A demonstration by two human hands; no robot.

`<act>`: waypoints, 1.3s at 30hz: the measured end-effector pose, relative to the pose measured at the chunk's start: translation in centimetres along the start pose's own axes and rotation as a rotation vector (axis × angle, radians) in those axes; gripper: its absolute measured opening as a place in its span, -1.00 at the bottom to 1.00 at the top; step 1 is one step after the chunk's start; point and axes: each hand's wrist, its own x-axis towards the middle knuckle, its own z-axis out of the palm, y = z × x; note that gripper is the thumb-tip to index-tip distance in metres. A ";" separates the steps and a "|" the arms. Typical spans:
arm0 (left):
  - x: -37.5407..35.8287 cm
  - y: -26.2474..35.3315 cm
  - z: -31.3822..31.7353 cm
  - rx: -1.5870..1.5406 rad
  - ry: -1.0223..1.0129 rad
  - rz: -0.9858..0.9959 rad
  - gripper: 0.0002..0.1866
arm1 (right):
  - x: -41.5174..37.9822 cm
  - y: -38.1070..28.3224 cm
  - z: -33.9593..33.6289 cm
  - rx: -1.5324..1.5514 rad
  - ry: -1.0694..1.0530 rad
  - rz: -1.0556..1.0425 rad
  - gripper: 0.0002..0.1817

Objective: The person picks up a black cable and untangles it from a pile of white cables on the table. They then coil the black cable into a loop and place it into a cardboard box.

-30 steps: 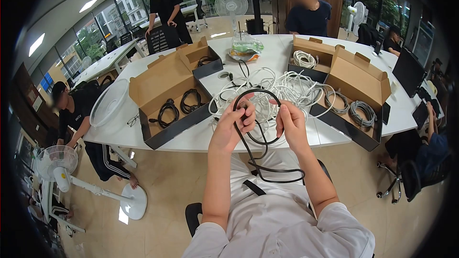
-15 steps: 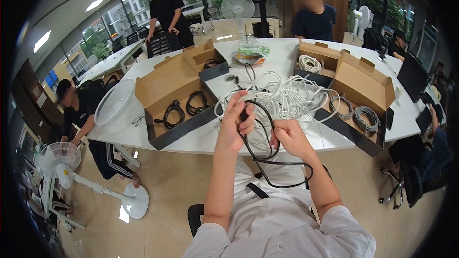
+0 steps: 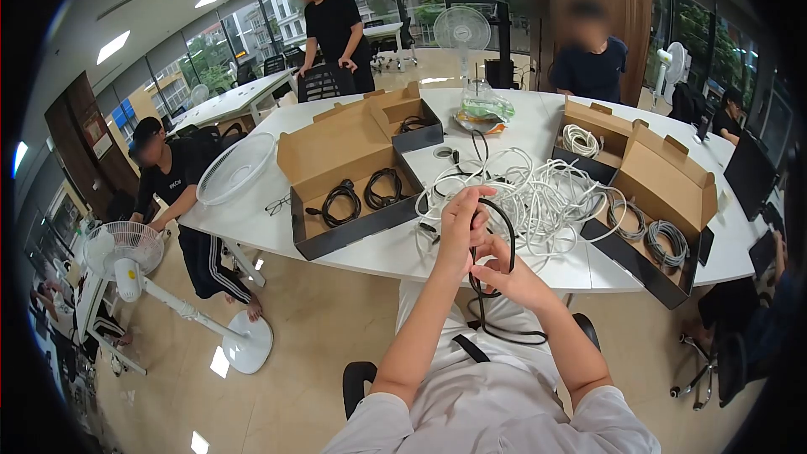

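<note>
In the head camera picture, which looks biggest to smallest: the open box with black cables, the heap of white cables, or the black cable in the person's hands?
1. Open box.
2. White cable heap.
3. Black cable held in the left hand and right hand; being nearest the camera, it looks larger than it is.

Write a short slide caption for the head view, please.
Both hands, left and right, hold a looped black cable above a white table.

Over the last second the right hand (image 3: 513, 273) has dropped from beside the left hand (image 3: 465, 227) to its five o'clock, the two now close together. The black cable (image 3: 504, 244) loop has narrowed from a wide ring into a tall, tight loop, with less slack hanging over the lap.
</note>
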 end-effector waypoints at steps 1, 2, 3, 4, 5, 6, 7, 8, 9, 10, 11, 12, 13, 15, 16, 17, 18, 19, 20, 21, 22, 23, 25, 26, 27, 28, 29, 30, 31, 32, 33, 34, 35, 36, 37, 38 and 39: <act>0.0 0.1 0.0 0.030 -0.009 0.001 -0.76 | 0.3 0.3 -0.2 0.037 -0.008 0.003 -0.70; 0.1 0.1 0.0 0.058 -0.019 0.000 -0.78 | 0.8 0.8 -0.8 0.093 -0.100 0.029 -0.76; 0.1 0.0 0.0 0.086 -0.030 -0.004 -0.80 | 1.2 0.6 -1.3 0.151 -0.188 0.057 -0.80; 0.0 0.0 0.1 0.128 -0.027 0.007 -0.81 | 1.2 0.2 -1.7 0.210 -0.273 0.086 -0.83; -0.1 -0.1 0.3 0.168 -0.025 0.016 -0.81 | 0.7 -0.1 -1.3 0.215 -0.185 0.076 -0.78; -0.2 -0.2 0.5 0.205 -0.024 0.022 -0.81 | 0.7 0.0 -1.2 0.212 -0.192 0.061 -0.78; -0.2 -0.3 0.8 0.309 -0.019 0.036 -0.80 | 0.8 0.4 -1.2 0.212 -0.198 0.048 -0.79; -0.1 -0.4 0.8 0.344 -0.022 0.046 -0.81 | 0.8 0.9 -1.5 0.212 -0.205 0.035 -0.79; 0.2 -0.8 0.6 0.400 -0.021 0.094 -0.81 | 1.1 1.5 -2.0 0.167 -0.217 0.033 -0.76; 0.5 -1.3 0.4 0.458 -0.018 0.147 -0.82 | 1.0 1.8 -2.1 0.168 -0.206 0.027 -0.75; 0.8 -1.9 0.0 0.506 -0.001 0.212 -0.82 | 1.0 1.8 -2.1 0.167 -0.201 0.017 -0.74; 0.8 -2.1 0.2 0.501 0.028 0.197 -0.82 | 1.1 1.7 -1.8 0.166 -0.201 0.005 -0.73; 0.7 -2.4 0.3 0.498 0.060 0.185 -0.82 | 0.8 1.0 -1.4 0.188 -0.173 0.005 -0.72; 0.4 -2.2 0.7 0.411 0.103 0.081 -0.81 | 0.9 1.4 -1.6 0.187 -0.193 0.015 -0.72; 0.3 -2.1 0.8 0.320 0.088 0.043 -0.80 | 0.8 1.5 -1.7 0.185 -0.205 0.021 -0.72; 0.2 -2.1 0.9 0.227 0.073 0.006 -0.79 | 0.7 1.5 -1.9 0.159 -0.206 0.018 -0.71; 0.1 -2.0 0.9 0.135 0.059 -0.029 -0.77 | 0.5 1.3 -2.0 0.133 -0.210 0.014 -0.70; 0.1 -1.8 0.8 0.151 0.009 -0.088 -0.73 | 0.5 1.2 -2.1 0.108 -0.215 0.009 -0.69; 0.0 -1.8 0.6 0.145 -0.024 -0.105 -0.74 | 0.5 1.3 -2.2 0.092 -0.207 0.020 -0.67; 0.0 -2.0 0.6 0.142 -0.056 -0.119 -0.74 | 0.4 1.5 -2.3 0.076 -0.202 0.029 -0.66; 0.1 -2.1 0.4 0.139 -0.089 -0.133 -0.73 | 0.5 1.7 -2.3 0.060 -0.196 0.036 -0.65; -0.2 -2.4 0.0 0.139 -0.147 -0.104 -0.66 | 0.7 2.2 -2.4 0.064 -0.171 0.002 -0.65; -1.3 -1.5 0.0 0.127 -0.167 -0.099 -0.61 | 0.2 1.7 -2.6 0.056 -0.163 0.043 -0.68; -1.8 -1.1 -0.1 0.122 -0.184 -0.100 -0.58 | 0.0 1.5 -2.7 0.052 -0.151 0.061 -0.69; -1.9 -1.6 -1.3 0.146 -0.221 -0.128 -0.54 | 0.1 1.9 -2.7 0.056 -0.171 0.083 -0.76; -2.2 -1.9 -1.8 0.154 -0.196 -0.178 -0.56 | 0.1 1.9 -2.4 0.091 -0.184 0.048 -0.79; -2.6 -2.2 -2.3 0.161 -0.168 -0.229 -0.57 | 0.3 1.8 -2.0 0.128 -0.198 0.017 -0.82; -3.0 -2.0 -2.2 0.167 -0.138 -0.279 -0.57 | 0.5 1.7 -1.6 0.165 -0.215 -0.014 -0.85; -3.4 -1.3 -1.4 0.184 -0.056 -0.276 -0.52 | 0.6 1.5 -1.4 0.156 -0.245 -0.034 -0.90; -3.2 -1.2 -1.5 0.127 -0.116 -0.271 -0.51 | 0.7 1.3 -1.3 0.170 -0.255 -0.018 -0.90; -3.1 -1.2 -1.7 0.067 -0.177 -0.269 -0.50 | 0.8 1.2 -1.4 0.185 -0.260 -0.001 -0.90; -3.0 -1.3 -1.9 0.006 -0.239 -0.269 -0.49 | 0.7 1.2 -1.4 0.201 -0.262 0.017 -0.90; -2.8 -1.5 -2.4 0.007 -0.235 -0.257 -0.48 | 1.1 2.2 -1.6 0.167 -0.255 -0.074 -0.88; -2.9 -1.3 -2.3 0.024 -0.228 -0.185 -0.52 | 1.2 2.5 -2.0 0.064 -0.289 -0.045 -0.82; -2.9 -1.1 -2.8 -0.007 -0.227 -0.181 -0.52 | 1.1 2.5 -2.5 0.086 -0.277 0.038 -0.75; -2.9 -0.8 -3.4 -0.036 -0.224 -0.173 -0.52 | 1.0 2.3 -2.9 0.108 -0.269 0.119 -0.66; -2.7 -0.3 -3.7 -0.005 -0.154 -0.174 -0.49 | 0.7 2.0 -3.3 0.158 -0.244 0.113 -0.61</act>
